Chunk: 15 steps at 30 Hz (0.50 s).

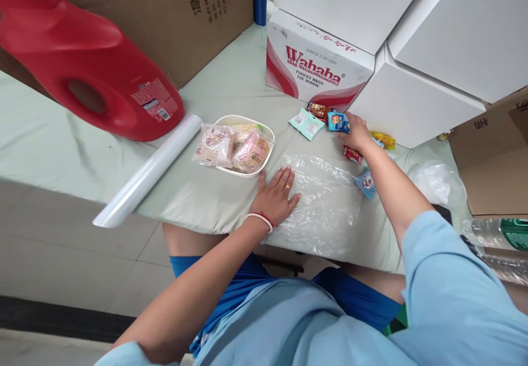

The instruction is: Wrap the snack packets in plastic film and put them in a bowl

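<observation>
My left hand lies flat with its fingers stretched out, at the left edge of a clear plastic sheet. Thumb and fingers of my right hand close on the right end of a small blue snack packet. Around it lie a pale green packet, a brown packet, a red packet, a yellow packet and a light blue packet. Left of the sheet, a white tray holds wrapped snacks, including a pink-wrapped one.
A roll of clear film lies beside a big red jug on the left. The Wahaha carton and white boxes stand at the back. Crumpled plastic and clear bottles are on the right.
</observation>
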Each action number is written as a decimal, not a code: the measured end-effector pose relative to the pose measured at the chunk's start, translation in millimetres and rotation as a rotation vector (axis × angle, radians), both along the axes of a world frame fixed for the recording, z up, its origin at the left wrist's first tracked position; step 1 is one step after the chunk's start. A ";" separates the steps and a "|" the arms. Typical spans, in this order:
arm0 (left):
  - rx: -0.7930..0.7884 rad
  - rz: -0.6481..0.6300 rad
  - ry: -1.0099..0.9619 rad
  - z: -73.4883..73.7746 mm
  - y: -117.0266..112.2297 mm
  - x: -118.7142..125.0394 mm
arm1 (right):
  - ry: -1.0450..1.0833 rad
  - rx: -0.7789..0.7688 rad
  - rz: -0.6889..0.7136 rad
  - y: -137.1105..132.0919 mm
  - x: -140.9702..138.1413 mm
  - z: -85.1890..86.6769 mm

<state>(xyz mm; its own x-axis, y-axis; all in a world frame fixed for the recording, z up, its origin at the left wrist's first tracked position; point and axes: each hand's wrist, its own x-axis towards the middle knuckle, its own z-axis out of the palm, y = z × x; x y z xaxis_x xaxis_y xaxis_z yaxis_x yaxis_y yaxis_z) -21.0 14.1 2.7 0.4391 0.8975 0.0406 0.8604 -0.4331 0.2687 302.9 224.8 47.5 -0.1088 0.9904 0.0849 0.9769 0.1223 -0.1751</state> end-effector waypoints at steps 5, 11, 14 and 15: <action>-0.008 0.005 0.004 0.9 0.3 -0.2 | -0.030 -0.085 -0.049 25.0 -28.7 -15.7; -0.010 0.005 -0.011 0.5 0.1 -0.6 | 0.583 0.114 -0.400 10.4 5.7 -0.6; -0.006 0.008 -0.016 0.7 -0.4 -0.6 | 0.712 0.153 -0.506 -9.9 34.6 20.6; -0.005 0.007 -0.017 0.7 -0.5 -0.6 | 0.772 0.157 -0.531 -20.3 42.6 27.6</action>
